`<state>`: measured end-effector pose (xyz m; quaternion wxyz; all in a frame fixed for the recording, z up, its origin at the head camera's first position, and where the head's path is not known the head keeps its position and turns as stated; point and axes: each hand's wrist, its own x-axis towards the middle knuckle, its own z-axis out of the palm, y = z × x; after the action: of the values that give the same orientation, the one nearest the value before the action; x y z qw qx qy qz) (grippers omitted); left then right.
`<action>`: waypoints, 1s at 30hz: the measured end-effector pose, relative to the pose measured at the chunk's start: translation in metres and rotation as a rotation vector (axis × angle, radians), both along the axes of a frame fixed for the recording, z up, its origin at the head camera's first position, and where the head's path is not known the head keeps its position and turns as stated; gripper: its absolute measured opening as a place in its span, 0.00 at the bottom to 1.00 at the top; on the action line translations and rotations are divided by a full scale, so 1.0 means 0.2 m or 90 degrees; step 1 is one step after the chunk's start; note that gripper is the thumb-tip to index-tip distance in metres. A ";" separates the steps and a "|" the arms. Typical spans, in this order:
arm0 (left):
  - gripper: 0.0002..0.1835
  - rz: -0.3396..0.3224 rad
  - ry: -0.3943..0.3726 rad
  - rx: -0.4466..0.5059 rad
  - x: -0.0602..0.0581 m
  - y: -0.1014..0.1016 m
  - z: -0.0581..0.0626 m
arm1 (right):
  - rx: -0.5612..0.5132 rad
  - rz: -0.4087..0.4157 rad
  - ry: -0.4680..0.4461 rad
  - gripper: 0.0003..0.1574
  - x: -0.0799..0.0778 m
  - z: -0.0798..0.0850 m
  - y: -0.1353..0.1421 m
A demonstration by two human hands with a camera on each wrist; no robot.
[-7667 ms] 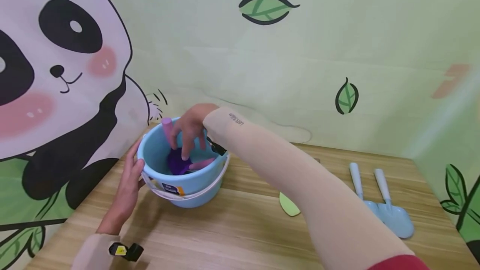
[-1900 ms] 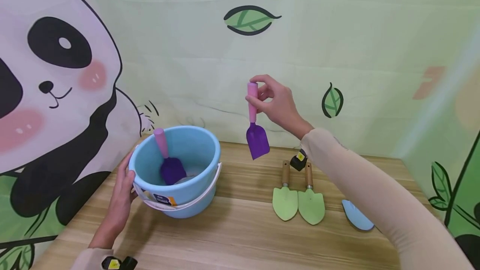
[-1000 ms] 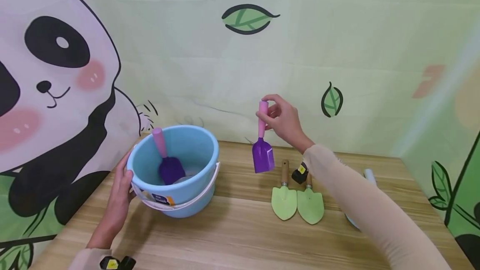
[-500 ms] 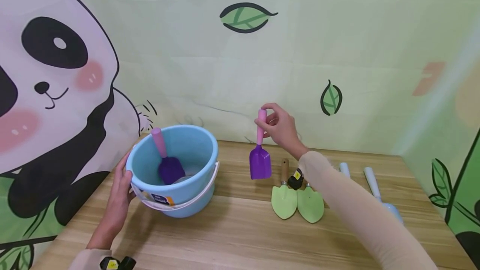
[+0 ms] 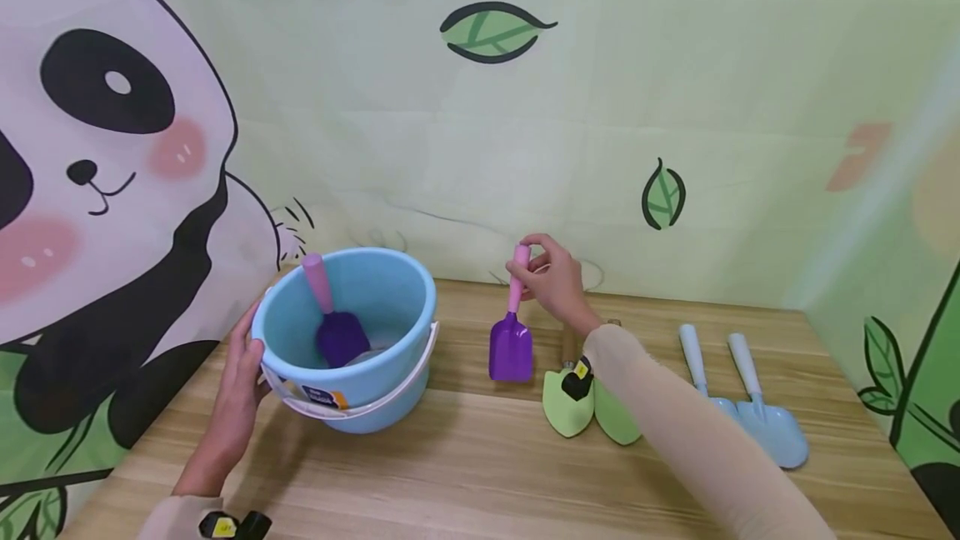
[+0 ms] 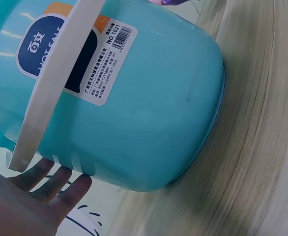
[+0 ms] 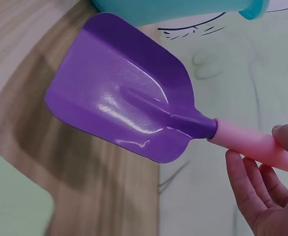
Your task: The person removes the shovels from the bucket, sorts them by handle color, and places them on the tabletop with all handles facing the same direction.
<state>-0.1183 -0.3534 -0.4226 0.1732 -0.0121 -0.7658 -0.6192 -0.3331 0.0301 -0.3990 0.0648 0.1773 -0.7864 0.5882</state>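
In the head view my right hand (image 5: 557,280) pinches a small purple shovel (image 5: 511,350) by its pink handle, blade down, above the table and left of the green trowels. The right wrist view shows the thumb and fingertips on the handle (image 7: 247,141); the blade's shadow falls on the wood. My left hand (image 5: 238,398) rests against the left side of a light blue bucket (image 5: 375,401). In the left wrist view its extended fingers (image 6: 68,196) touch the bucket wall. Inside the bucket leans another purple shovel (image 5: 341,340), its pink handle against the rim.
Two green trowels (image 5: 567,407) lie side by side on the wooden table (image 5: 480,473), partly hidden by my right arm. Two blue shovels (image 5: 772,432) lie further right. A white handle (image 5: 390,398) hangs across the bucket's front. A printed backdrop (image 5: 375,107) stands behind the table.
My right hand, earlier reaching into the bucket, has brought one purple shovel out to the right and since lowered it toward the table. The left hand has stayed on the bucket.
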 end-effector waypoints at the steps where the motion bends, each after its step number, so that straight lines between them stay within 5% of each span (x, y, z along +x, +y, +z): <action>1: 0.31 0.000 -0.001 0.001 0.00 0.00 0.00 | -0.001 -0.004 -0.007 0.27 0.00 -0.02 0.00; 30: 0.31 0.000 -0.002 -0.002 0.00 0.01 0.01 | 0.049 -0.047 -0.080 0.21 0.02 -0.24 -0.03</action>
<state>-0.1188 -0.3520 -0.4213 0.1718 -0.0115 -0.7668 -0.6184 -0.3290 0.0238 -0.4480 0.0301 0.1136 -0.8171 0.5644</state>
